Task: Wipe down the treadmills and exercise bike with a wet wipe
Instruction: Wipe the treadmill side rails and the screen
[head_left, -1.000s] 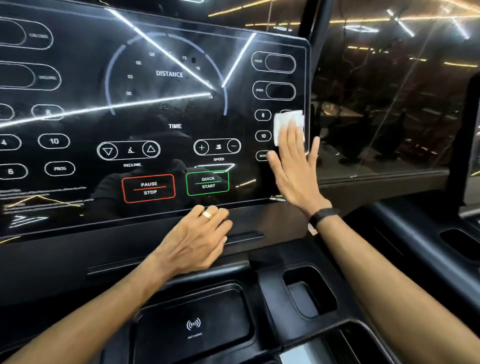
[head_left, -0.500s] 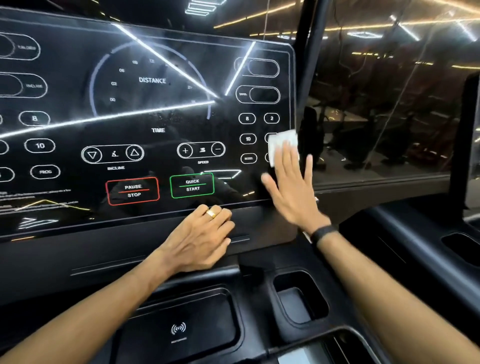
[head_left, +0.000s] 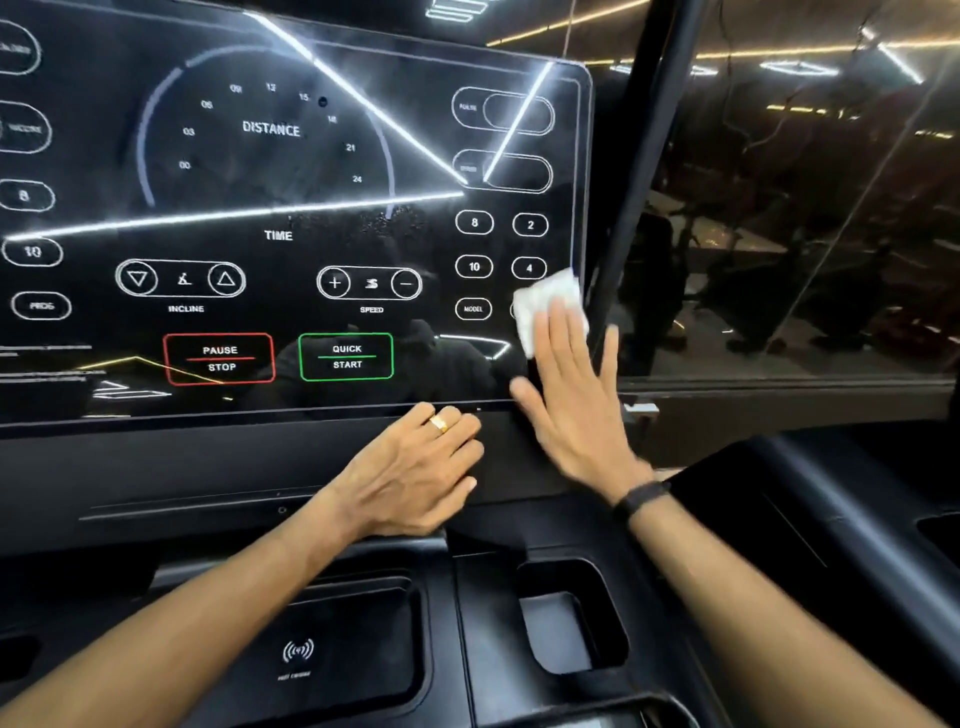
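At the lower right corner of the treadmill console screen (head_left: 291, 218) we see the white wet wipe (head_left: 545, 306), flat against the glass under our right hand (head_left: 576, 395), fingers straight and pressing it, black band on that wrist. Our left hand (head_left: 415, 473), ring on one finger, rests loosely curled on the ledge below the screen, holding nothing.
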